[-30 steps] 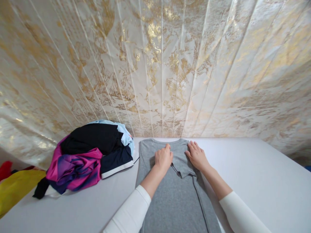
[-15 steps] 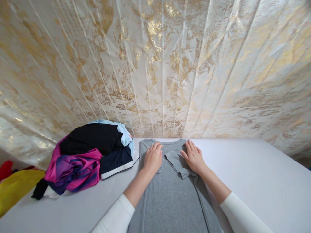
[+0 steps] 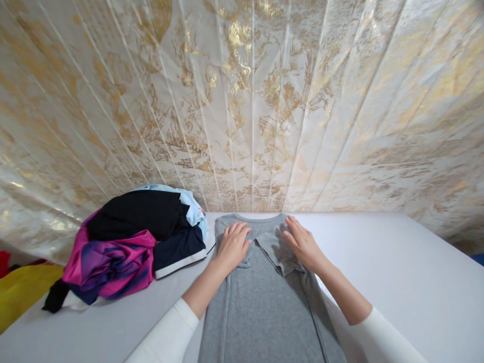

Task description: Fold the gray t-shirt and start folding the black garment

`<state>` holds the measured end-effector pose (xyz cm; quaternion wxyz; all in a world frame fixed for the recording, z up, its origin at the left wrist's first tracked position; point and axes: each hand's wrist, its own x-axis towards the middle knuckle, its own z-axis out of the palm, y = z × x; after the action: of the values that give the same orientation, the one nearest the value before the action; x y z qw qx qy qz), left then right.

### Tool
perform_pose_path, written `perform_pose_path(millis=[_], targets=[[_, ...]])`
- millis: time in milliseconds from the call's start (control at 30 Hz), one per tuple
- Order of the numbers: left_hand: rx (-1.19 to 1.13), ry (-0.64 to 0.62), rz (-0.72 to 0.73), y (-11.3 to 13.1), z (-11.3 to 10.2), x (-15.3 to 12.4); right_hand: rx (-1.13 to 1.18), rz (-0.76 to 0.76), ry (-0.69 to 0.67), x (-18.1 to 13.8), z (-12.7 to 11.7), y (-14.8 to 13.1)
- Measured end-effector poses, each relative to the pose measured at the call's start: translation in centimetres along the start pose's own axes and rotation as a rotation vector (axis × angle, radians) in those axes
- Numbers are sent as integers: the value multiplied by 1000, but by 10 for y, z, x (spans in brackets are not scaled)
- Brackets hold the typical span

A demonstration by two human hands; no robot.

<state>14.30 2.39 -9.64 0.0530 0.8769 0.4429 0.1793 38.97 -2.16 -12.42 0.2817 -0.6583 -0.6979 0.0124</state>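
A grey T-shirt (image 3: 268, 307) lies flat on the white table, its neckline at the far edge and its sides and sleeves folded inward. On its upper left part rests my left hand (image 3: 233, 245), fingers stretched out over the folded sleeve there. My right hand (image 3: 303, 244) is at the upper right shoulder, fingers extended, beside the other folded sleeve (image 3: 278, 254). Neither hand grips the cloth. The lower end of the shirt runs out of view at the bottom.
Left of the shirt sits a heap of clothes: a black garment (image 3: 136, 214), a pink and purple one (image 3: 117, 264), a navy piece with white trim (image 3: 181, 251) and a light blue one (image 3: 194, 209). Yellow cloth (image 3: 26, 292) lies at far left. A gold-patterned curtain (image 3: 242, 111) hangs behind the table (image 3: 393, 272).
My left hand has shifted slightly left and its thumb stands further out. My right hand has moved slightly. The shirt looks unchanged, and the camera view has shifted a little.
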Motion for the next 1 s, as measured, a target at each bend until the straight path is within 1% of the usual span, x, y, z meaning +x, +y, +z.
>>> perform_pose_path(millis=[67,133,200,300,367,433,500,600,667,733,833,900,1000], targets=[[-12,5,-44,15,2,5,104,12,14,1,-6,4],[-7,11,-100,27,7,13,209,40,-3,-1,-6,3],[-3,10,-151,36,11,20,291,62,-17,-6,0,-2],[-18,-12,-195,43,16,28,339,40,-30,-15,13,-10],[-43,-46,-208,45,15,31,335,3,-41,-19,15,-15],[-72,-93,-217,46,12,33,320,-36,-54,-22,9,-22],[-97,-138,-231,46,9,36,299,-78,-78,-26,-6,-31],[-118,-188,-264,47,8,43,243,-158,-165,-35,-32,-47],[-120,-222,-285,47,10,50,171,-204,-222,-44,-42,-57],[-112,-262,-301,47,12,56,76,-220,-240,-52,-42,-64],[-103,-320,-307,47,14,62,-16,-192,-221,-58,-34,-66],[-106,-353,-294,47,13,62,-12,-181,-197,-58,-30,-65],[-122,-394,-262,46,11,61,32,-187,-158,-57,-32,-62]])
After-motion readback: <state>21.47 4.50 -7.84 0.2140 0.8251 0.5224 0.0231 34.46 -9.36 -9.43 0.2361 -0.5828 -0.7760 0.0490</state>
